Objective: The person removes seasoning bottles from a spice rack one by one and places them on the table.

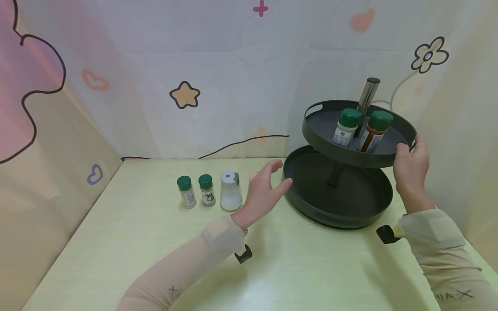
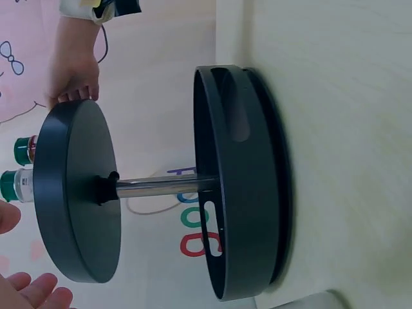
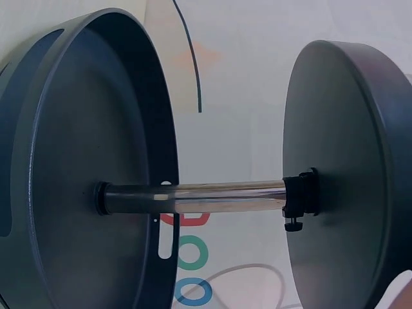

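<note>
— Progress on two-tier stand (image 1: 336, 172), near worktop's (image 1: 97, 259) back right corner?
— Seems partway: apparently two loaded, three left.
— Upper tray (image 1: 330, 152)?
— Gripped at right rim by curled fingers of right hand (image 1: 413, 168).
— Left hand (image 1: 262, 190)?
— Holds nothing, with thumb apart from fingers, in mid-air beside stand.
— Containers?
— White shaker (image 1: 231, 192), two small jars (image 1: 188, 194) toward back edge; pale jar (image 1: 344, 131), red-brown jar (image 1: 372, 134) in upper tray.

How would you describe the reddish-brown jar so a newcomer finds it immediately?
Find the dark two-tier stand, then its upper tray. Right of a whitish jar sits the reddish-brown jar. Both are green-capped; its reddish contents set it apart.
</note>
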Demonstrator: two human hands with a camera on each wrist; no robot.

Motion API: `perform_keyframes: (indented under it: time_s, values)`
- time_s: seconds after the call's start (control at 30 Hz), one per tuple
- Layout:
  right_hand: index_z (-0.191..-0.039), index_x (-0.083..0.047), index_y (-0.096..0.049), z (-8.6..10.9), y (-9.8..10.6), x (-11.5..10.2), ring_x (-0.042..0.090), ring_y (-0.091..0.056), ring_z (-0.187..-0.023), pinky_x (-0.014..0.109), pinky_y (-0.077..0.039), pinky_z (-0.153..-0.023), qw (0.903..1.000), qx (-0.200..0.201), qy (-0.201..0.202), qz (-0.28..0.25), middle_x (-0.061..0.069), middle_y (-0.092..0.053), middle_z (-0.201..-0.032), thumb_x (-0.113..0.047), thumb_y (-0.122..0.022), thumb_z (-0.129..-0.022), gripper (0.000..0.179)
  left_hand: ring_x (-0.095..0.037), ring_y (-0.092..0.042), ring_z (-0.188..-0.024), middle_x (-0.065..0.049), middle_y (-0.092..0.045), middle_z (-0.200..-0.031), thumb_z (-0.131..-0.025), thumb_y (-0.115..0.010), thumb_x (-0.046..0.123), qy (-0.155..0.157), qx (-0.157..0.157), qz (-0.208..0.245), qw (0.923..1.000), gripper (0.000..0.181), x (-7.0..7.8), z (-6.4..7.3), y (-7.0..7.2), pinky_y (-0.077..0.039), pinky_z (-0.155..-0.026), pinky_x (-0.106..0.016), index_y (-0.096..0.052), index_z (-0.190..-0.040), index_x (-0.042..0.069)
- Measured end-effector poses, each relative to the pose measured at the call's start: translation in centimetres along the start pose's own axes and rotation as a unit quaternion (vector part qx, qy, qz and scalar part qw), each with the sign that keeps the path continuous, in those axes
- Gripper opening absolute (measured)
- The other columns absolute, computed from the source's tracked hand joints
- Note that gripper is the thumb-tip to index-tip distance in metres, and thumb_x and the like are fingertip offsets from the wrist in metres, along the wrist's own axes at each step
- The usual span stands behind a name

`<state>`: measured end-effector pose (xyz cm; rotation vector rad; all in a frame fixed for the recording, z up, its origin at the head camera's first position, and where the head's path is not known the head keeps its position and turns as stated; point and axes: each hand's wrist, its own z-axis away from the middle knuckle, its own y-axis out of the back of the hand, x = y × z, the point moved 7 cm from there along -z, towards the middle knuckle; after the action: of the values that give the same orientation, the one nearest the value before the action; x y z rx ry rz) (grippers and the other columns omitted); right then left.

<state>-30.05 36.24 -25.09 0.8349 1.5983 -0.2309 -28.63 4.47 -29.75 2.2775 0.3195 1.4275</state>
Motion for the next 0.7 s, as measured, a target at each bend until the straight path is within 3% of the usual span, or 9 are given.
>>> perform_keyframes:
  time_s: [0.17,0.3,0.4,0.57,0.7]
  values:
    - [-0.132,-0.018,-0.036,0.1,-0.1,0.0,0.009,-0.036,-0.110,0.021,-0.030,-0.089,1.0000,-0.001,0.008,0.000,0.001,-0.043,-0.120,-0.020,-0.027,-0.090,0.043,-0.007,-0.043,-0.119,0.008,-0.048,-0.129,-0.086,-0.053,0.036,0.008,0.000,-0.013,0.9999,0.048,1.0,-1.2,-0.3,-0.016,-0.098,-0.051,-0.041,-0.129,0.017]
    - [-0.137,-0.016,-0.029,0.1,-0.2,0.0,0.010,-0.034,-0.114,0.023,-0.029,-0.095,0.9998,0.000,0.005,0.020,0.006,-0.037,-0.131,-0.020,-0.026,-0.090,0.047,-0.008,-0.041,-0.121,0.005,-0.047,-0.131,-0.087,-0.054,0.033,-0.003,-0.003,0.012,0.9999,0.049,1.9,-2.5,-0.7,-0.025,-0.103,-0.039,-0.040,-0.130,0.015]
    - [-0.135,-0.015,-0.031,0.1,-0.2,0.0,0.013,-0.035,-0.111,0.024,-0.030,-0.092,0.9995,0.007,0.009,0.031,0.008,-0.039,-0.127,-0.019,-0.027,-0.089,0.046,-0.011,-0.040,-0.123,0.000,-0.045,-0.133,-0.087,-0.055,0.028,-0.020,-0.010,0.035,0.9991,0.051,2.7,-3.5,-1.1,-0.034,-0.100,-0.027,-0.038,-0.131,0.010]
    - [-0.129,-0.013,-0.035,0.4,-0.2,-0.2,0.014,-0.036,-0.103,0.023,-0.029,-0.083,0.9991,0.010,0.024,0.035,0.006,-0.041,-0.114,-0.018,-0.026,-0.089,0.041,-0.012,-0.041,-0.123,-0.001,-0.045,-0.133,-0.086,-0.055,0.028,-0.029,-0.006,0.023,0.9993,0.051,3.6,-4.8,-1.7,-0.034,-0.100,-0.026,-0.039,-0.131,0.009]
    - [-0.134,-0.015,-0.029,0.6,-0.3,-0.1,0.013,-0.034,-0.111,0.025,-0.029,-0.092,0.9990,-0.001,0.027,0.035,0.006,-0.038,-0.128,-0.019,-0.024,-0.089,0.046,-0.012,-0.041,-0.122,0.000,-0.046,-0.131,-0.086,-0.056,0.028,-0.027,-0.005,0.005,0.9996,0.051,3.9,-5.4,-2.2,-0.035,-0.099,-0.026,-0.039,-0.130,0.009]
